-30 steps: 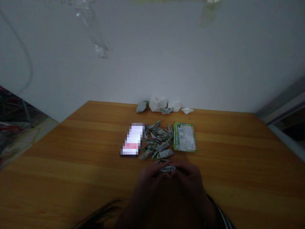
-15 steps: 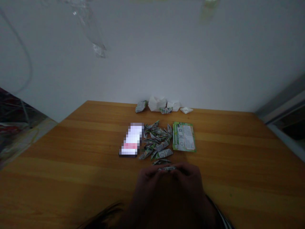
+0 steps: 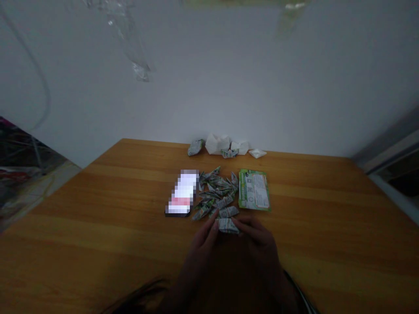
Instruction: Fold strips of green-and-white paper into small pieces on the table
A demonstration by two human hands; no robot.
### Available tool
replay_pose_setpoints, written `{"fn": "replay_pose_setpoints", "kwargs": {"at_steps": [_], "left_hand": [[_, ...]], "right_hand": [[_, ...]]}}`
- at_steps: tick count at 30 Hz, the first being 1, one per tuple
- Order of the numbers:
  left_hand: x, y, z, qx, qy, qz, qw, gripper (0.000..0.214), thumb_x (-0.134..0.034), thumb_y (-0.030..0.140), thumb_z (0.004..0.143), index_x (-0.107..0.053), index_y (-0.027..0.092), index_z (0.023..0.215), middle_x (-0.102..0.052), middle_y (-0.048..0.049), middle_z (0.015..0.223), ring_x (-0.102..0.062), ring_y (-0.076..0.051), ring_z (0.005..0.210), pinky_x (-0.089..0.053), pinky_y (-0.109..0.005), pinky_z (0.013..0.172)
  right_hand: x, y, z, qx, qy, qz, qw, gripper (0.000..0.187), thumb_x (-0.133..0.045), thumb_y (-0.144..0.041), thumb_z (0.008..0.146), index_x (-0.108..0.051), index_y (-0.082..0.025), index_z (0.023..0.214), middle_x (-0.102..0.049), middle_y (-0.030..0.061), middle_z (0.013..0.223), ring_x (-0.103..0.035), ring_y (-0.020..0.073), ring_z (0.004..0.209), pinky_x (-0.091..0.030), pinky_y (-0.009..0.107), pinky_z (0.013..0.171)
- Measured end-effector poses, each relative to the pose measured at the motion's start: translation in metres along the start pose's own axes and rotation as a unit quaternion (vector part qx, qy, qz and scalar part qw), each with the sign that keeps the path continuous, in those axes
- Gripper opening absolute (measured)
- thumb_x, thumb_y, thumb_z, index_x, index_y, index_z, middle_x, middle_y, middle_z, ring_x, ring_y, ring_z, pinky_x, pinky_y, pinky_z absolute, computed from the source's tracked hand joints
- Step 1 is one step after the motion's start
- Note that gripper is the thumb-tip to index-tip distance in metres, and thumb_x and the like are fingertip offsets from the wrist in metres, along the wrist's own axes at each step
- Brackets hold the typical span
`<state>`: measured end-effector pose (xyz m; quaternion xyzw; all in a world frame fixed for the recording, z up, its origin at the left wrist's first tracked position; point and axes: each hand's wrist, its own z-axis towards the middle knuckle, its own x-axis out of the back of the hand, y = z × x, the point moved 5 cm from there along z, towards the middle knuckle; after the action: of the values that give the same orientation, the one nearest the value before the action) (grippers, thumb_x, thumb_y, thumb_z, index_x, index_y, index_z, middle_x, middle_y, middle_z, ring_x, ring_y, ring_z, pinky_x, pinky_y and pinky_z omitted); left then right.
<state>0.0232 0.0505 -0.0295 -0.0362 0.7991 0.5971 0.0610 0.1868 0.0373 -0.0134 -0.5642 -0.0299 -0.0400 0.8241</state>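
Between my two hands is a small folded piece of printed paper (image 3: 228, 226), its flat face turned up toward me. My left hand (image 3: 204, 240) pinches its left end between thumb and fingers. My right hand (image 3: 260, 239) grips the right end the same way. Just beyond my fingertips lies a pile of folded printed paper pieces (image 3: 218, 187), grey, white and green. To the right of the pile rests a flat stack of green-edged printed sheets (image 3: 254, 189). A phone (image 3: 182, 192) with a lit, blurred-out screen lies left of the pile.
Along the wall (image 3: 203, 87) at the table's back stand crumpled white papers (image 3: 217, 144), a crumpled printed paper (image 3: 195, 148) and a small folded white paper (image 3: 258, 153). The wooden table (image 3: 114, 209) meets the wall there. Clear tape (image 3: 140, 69) hangs on the wall.
The folded paper has turned from edge-on to showing its broad face. My hands have moved slightly apart, with fingers now at its two ends. The view has shifted slightly.
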Motion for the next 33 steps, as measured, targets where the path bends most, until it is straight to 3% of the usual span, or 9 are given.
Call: {"fn": "replay_pose_setpoints", "kwargs": {"at_steps": [5, 9, 13, 16, 19, 22, 26, 30, 33], "left_hand": [[-0.002, -0.018, 0.003, 0.07, -0.048, -0.082, 0.993, 0.057, -0.065, 0.047, 0.078, -0.06, 0.016, 0.126, -0.058, -0.0139, 0.134, -0.052, -0.032, 0.124, -0.04, -0.048, 0.105], [-0.006, -0.016, 0.002, 0.085, -0.081, -0.104, 0.988, 0.057, -0.059, 0.052, 0.081, -0.06, 0.018, 0.127, -0.061, -0.0131, 0.13, -0.055, -0.032, 0.122, -0.046, -0.046, 0.099], [-0.011, -0.001, -0.001, 0.064, -0.082, -0.112, 0.988, 0.057, -0.065, 0.054, 0.076, -0.068, 0.015, 0.117, -0.068, -0.0154, 0.12, -0.061, -0.035, 0.113, -0.048, -0.05, 0.096], [-0.008, 0.012, -0.004, 0.008, -0.027, -0.082, 0.996, 0.049, -0.073, 0.045, 0.073, -0.07, 0.018, 0.114, -0.069, -0.0098, 0.12, -0.06, -0.032, 0.114, -0.045, -0.047, 0.101], [-0.009, 0.014, -0.007, 0.006, -0.018, -0.075, 0.997, 0.046, -0.072, 0.044, 0.074, -0.07, 0.019, 0.113, -0.071, -0.0083, 0.117, -0.063, -0.031, 0.11, -0.047, -0.046, 0.1], [-0.01, 0.014, -0.008, -0.003, -0.033, -0.077, 0.996, 0.05, -0.063, 0.049, 0.081, -0.066, 0.017, 0.119, -0.07, -0.0103, 0.118, -0.063, -0.031, 0.111, -0.048, -0.046, 0.099], [-0.012, 0.015, -0.01, -0.045, -0.058, -0.05, 0.996, 0.058, -0.064, 0.05, 0.08, -0.058, 0.019, 0.129, -0.059, -0.0108, 0.133, -0.051, -0.031, 0.125, -0.042, -0.045, 0.105], [-0.014, 0.008, -0.008, 0.014, -0.077, -0.1, 0.992, 0.057, -0.069, 0.04, 0.078, -0.056, 0.023, 0.131, -0.059, -0.0108, 0.133, -0.053, -0.031, 0.123, -0.044, -0.045, 0.102], [-0.013, 0.004, -0.006, 0.037, -0.091, -0.139, 0.985, 0.052, -0.067, 0.039, 0.08, -0.058, 0.022, 0.128, -0.064, -0.0116, 0.128, -0.059, -0.03, 0.116, -0.047, -0.045, 0.098]], "right_hand": [[-0.005, 0.013, -0.003, -0.111, -0.017, 0.092, 0.989, 0.025, -0.068, -0.033, 0.082, -0.074, -0.027, 0.105, -0.072, 0.0072, 0.102, -0.067, 0.0235, 0.096, -0.054, 0.035, 0.084], [-0.011, 0.02, -0.005, -0.168, -0.053, 0.198, 0.964, 0.047, -0.078, -0.036, 0.071, -0.067, -0.029, 0.115, -0.072, 0.0054, 0.107, -0.068, 0.0247, 0.098, -0.055, 0.038, 0.084], [-0.004, 0.015, -0.003, -0.133, -0.017, 0.093, 0.987, 0.03, -0.079, -0.029, 0.07, -0.073, -0.025, 0.099, -0.075, 0.0062, 0.097, -0.069, 0.0236, 0.09, -0.055, 0.036, 0.081], [0.002, 0.0, 0.0, -0.024, 0.014, -0.025, 0.999, 0.014, -0.075, -0.02, 0.074, -0.076, -0.025, 0.088, -0.076, 0.005, 0.082, -0.069, 0.0212, 0.077, -0.055, 0.033, 0.072], [-0.001, -0.014, -0.002, 0.083, -0.005, -0.081, 0.993, 0.023, -0.068, -0.015, 0.08, -0.075, -0.028, 0.098, -0.076, 0.005, 0.086, -0.067, 0.0205, 0.077, -0.055, 0.033, 0.07], [-0.004, -0.018, -0.008, 0.127, -0.007, -0.12, 0.985, 0.03, -0.063, -0.014, 0.085, -0.072, -0.031, 0.108, -0.075, 0.0051, 0.092, -0.065, 0.0204, 0.078, -0.054, 0.034, 0.069], [-0.012, -0.016, -0.017, 0.136, -0.011, -0.162, 0.977, 0.033, -0.059, -0.016, 0.089, -0.068, -0.033, 0.116, -0.074, 0.0059, 0.094, -0.065, 0.021, 0.081, -0.055, 0.034, 0.07], [-0.013, -0.015, -0.018, 0.105, 0.023, -0.128, 0.986, 0.026, -0.06, -0.027, 0.088, -0.069, -0.032, 0.112, -0.068, 0.0074, 0.098, -0.064, 0.0222, 0.09, -0.055, 0.034, 0.076], [-0.005, -0.01, -0.011, 0.032, 0.065, -0.052, 0.996, 0.028, -0.058, -0.042, 0.087, -0.068, -0.025, 0.107, -0.063, 0.0096, 0.103, -0.063, 0.0224, 0.09, -0.055, 0.034, 0.077]]}}
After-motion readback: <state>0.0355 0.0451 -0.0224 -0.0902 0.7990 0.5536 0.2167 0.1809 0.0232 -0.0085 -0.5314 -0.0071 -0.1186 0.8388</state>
